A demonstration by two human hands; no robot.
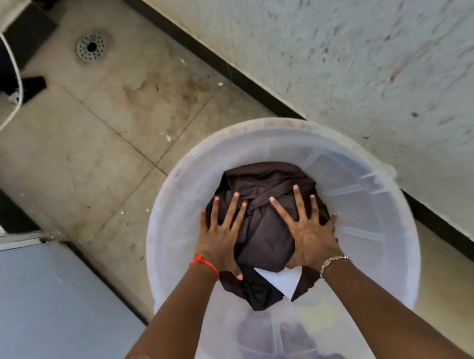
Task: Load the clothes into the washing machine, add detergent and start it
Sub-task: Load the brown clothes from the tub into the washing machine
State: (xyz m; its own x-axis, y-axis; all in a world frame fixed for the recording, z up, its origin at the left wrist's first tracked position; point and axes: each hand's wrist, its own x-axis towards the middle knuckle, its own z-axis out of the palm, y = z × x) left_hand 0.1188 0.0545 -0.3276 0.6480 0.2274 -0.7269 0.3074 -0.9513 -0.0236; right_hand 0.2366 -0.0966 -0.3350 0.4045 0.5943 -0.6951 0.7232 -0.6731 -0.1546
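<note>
A bundle of dark brown clothes (269, 230) lies in the bottom of a translucent white plastic bucket (377, 218) on the floor. A white piece of cloth (281, 280) pokes out at the bundle's near side. My left hand (224, 241) rests flat on the left of the bundle with fingers spread, a red thread on its wrist. On the right side of the bundle lies my right hand (307, 233), also spread, with a silver bracelet on the wrist. Neither hand has closed around the fabric.
The grey-white lid of the washing machine (34, 323) fills the lower left. A round floor drain (92, 47) sits in the tiled floor (83, 148) at the top. A white cord (13, 69) hangs at upper left. A rough white wall (377, 30) runs along the right.
</note>
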